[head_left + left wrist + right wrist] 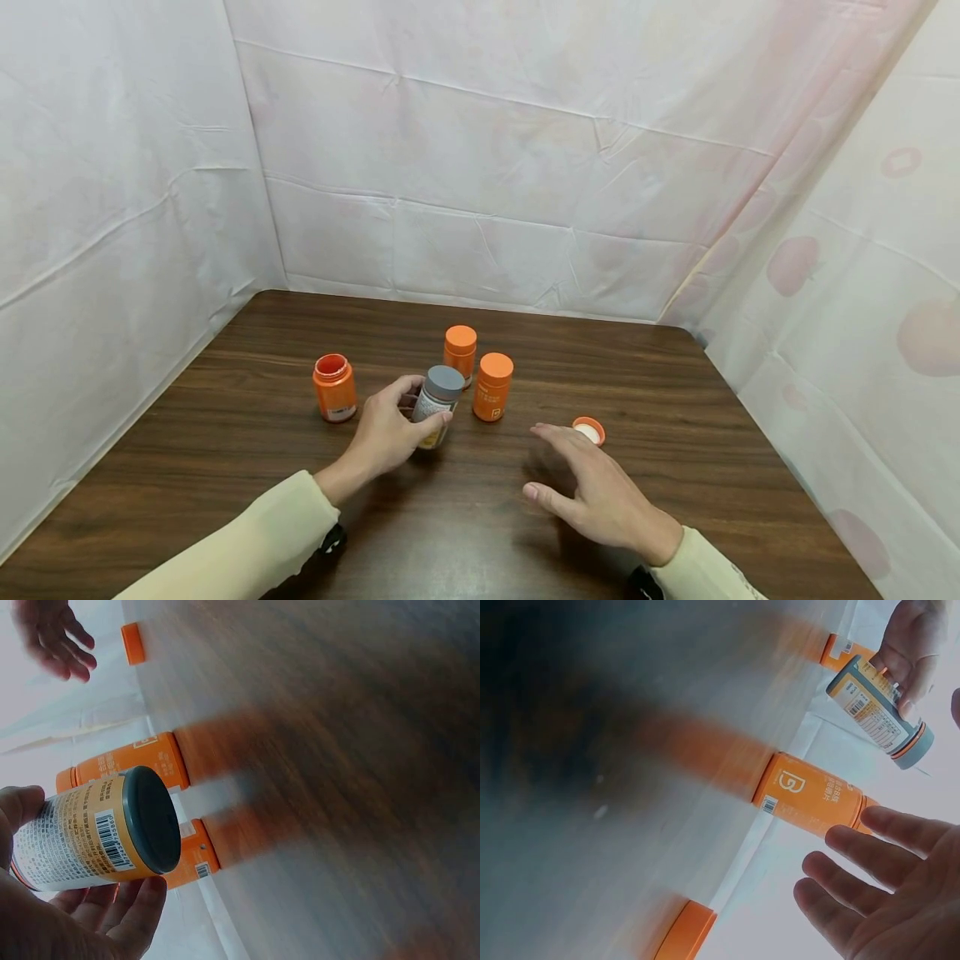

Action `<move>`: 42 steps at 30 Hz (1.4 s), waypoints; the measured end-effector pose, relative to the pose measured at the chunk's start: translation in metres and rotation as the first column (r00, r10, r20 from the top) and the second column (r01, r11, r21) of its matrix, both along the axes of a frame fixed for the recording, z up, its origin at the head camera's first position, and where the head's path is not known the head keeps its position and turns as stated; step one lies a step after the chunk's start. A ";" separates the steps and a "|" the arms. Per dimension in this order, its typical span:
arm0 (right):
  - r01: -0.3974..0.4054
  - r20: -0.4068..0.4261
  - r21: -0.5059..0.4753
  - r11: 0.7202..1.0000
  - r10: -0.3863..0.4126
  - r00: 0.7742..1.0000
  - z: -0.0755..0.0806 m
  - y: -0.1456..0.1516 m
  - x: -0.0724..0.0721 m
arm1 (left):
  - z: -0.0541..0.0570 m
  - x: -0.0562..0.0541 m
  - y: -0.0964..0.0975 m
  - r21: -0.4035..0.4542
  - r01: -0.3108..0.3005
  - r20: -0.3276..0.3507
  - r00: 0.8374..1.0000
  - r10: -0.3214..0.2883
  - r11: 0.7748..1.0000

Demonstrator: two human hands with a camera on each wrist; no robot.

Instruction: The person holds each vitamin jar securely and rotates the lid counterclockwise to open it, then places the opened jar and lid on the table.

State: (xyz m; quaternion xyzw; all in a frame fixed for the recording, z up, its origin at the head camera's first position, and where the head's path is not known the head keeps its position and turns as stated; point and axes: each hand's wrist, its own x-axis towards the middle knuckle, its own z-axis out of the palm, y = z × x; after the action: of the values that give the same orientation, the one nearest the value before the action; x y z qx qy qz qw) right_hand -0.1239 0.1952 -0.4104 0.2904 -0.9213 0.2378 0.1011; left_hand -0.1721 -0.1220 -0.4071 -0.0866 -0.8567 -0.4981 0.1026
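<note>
My left hand [384, 432] grips a grey-capped bottle [444, 383] with thumb and fingers on either side. In the left wrist view this bottle [82, 832] is tilted, its dark base and barcode label showing, held off the tabletop. My right hand [603, 493] hovers with spread, relaxed fingers and holds nothing. Just beyond its fingers an orange cap [589, 431] lies with its white inside up. Two capped orange bottles, a nearer one [492, 398] and a farther one [461, 343], stand right of and behind the grey-capped bottle.
Left of my left hand an orange bottle [334, 396] stands without a cap, its mouth uncovered. Everything is on a dark brown wooden table [465, 533]. Pale printed sheets [480, 150] hang around its back and sides.
</note>
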 end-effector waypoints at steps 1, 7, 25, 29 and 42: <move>-0.001 0.002 -0.006 1.000 0.001 1.000 0.000 0.000 0.000 | 0.000 0.001 0.000 0.001 0.003 0.000 1.000 -0.003 1.000; 0.003 0.006 -0.028 1.000 -0.003 1.000 -0.001 -0.003 0.000 | -0.001 0.005 0.001 -0.002 0.025 0.014 1.000 -0.025 1.000; -0.019 0.020 -0.085 0.996 0.021 1.000 0.000 -0.007 0.001 | 0.000 0.019 0.013 -0.021 0.131 -0.044 0.990 -0.132 0.991; -0.035 0.009 -0.097 0.995 0.036 0.999 -0.002 -0.008 0.001 | 0.000 0.021 0.014 -0.031 0.154 -0.047 0.987 -0.156 0.988; -0.020 0.064 -0.133 0.991 0.029 0.998 -0.002 -0.011 0.002 | -0.002 0.026 0.021 -0.057 0.214 -0.068 0.974 -0.217 0.975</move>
State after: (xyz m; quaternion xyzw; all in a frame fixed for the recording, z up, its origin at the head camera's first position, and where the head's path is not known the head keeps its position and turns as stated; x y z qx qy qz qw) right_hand -0.1224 0.1846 -0.4119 0.2863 -0.9028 0.3089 0.0867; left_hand -0.1461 -0.1015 -0.4092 -0.1999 -0.8499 -0.4814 0.0772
